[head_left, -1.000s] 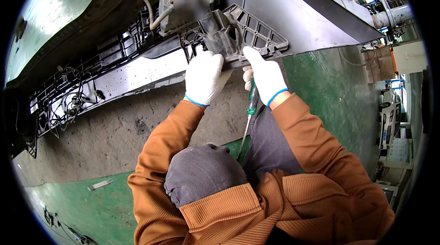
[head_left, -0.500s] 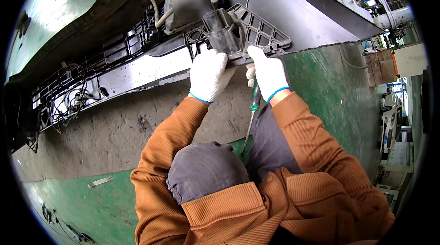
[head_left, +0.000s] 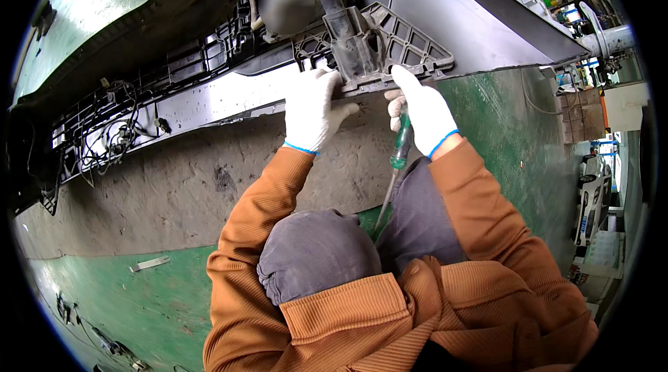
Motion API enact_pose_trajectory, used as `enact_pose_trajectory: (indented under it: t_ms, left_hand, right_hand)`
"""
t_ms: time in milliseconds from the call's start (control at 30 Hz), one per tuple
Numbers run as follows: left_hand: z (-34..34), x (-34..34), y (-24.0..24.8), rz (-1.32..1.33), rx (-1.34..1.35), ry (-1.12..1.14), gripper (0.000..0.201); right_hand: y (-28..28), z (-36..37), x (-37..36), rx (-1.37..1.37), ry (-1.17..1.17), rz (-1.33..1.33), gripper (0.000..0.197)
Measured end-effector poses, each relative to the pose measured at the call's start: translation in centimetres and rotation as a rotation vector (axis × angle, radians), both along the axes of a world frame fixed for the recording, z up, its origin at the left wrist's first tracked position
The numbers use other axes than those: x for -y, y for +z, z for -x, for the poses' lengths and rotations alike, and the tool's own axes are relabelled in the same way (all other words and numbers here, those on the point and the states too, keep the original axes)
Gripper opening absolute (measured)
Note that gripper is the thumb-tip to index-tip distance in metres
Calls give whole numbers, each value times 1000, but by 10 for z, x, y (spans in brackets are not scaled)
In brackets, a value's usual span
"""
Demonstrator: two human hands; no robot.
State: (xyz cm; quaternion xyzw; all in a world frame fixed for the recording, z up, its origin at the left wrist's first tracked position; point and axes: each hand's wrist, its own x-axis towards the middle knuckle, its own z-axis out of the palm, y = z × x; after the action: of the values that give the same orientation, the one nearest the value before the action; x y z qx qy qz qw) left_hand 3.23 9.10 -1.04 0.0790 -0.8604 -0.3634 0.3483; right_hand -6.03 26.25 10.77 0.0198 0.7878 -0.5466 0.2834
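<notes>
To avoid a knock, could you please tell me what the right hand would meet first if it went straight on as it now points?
The right hand would probably meet the grey lattice bracket at its near edge; depth is unclear, so they may be touching.

green-handled screwdriver (head_left: 401, 144) | slanted, tip unclear | grey latticed bracket (head_left: 409, 42) | at edge of bumper panel (head_left: 257, 92)

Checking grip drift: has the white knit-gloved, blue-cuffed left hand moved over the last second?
Yes: the left hand has shifted slightly left, judged against the grey, triangular latticed plastic bracket.
</notes>
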Motion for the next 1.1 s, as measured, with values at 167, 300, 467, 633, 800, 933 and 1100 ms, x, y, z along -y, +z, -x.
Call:
enact_pose_trajectory:
  t_ms: [167, 300, 467, 633, 800, 933, 1100]
  left_hand:
    - [-5, 4, -33, -58, -14, 82, 52]
    - [-5, 3, -34, -26, -51, 83, 46]
    - [7, -6, -7, -15, 11, 56, 41]
    - [13, -11, -8, 13, 71, 97, 35]
    - [14, -12, -8, 24, -37, 102, 30]
    - [19, -13, -11, 15, -61, 135, 27]
    - [19, -11, -17, 50, -33, 126, 28]
  right_hand:
    - [47, -19, -16, -95, 226, 89, 32]
    - [109, -19, -9, -563, 267, 297, 26]
    - [132, 3, 14, -977, 302, 580, 25]
    - [131, 13, 40, -1103, 376, 607, 27]
    - [125, 15, 50, -1097, 458, 641, 24]
    - [125, 12, 52, -1152, 534, 656, 23]
    - [125, 5, 64, -1158, 701, 650, 22]
